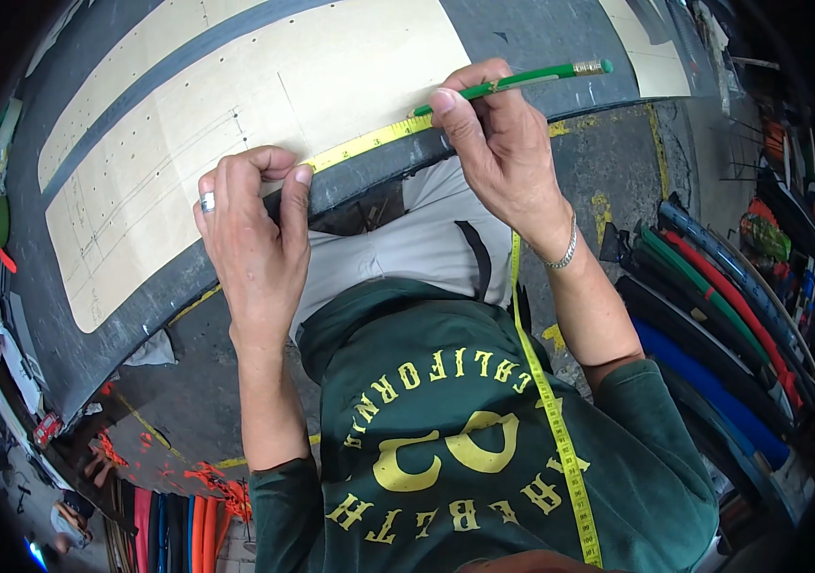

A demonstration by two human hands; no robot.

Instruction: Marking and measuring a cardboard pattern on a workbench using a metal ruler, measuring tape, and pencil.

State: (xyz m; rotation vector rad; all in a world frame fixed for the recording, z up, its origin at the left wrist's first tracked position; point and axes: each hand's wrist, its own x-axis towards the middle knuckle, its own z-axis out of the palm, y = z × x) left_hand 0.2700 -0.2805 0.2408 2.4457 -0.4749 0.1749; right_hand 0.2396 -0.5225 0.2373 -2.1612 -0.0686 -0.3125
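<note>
Tape measure [369,143] pinned, right-hand fingers [450,110] gripping pencil [522,78]

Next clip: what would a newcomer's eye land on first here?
Probably the two hands at the near edge of the dark table: the left hand and right hand pin a yellow measuring tape along a tan paper pattern. The right hand's grip also holds a green pencil. The tape's tail trails down over the green shirt, and coloured fabric rolls lie at right.

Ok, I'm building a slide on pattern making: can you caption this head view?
Both hands stretch a yellow measuring tape along a tan paper pattern's edge; right hand also holds a green pencil.
</note>
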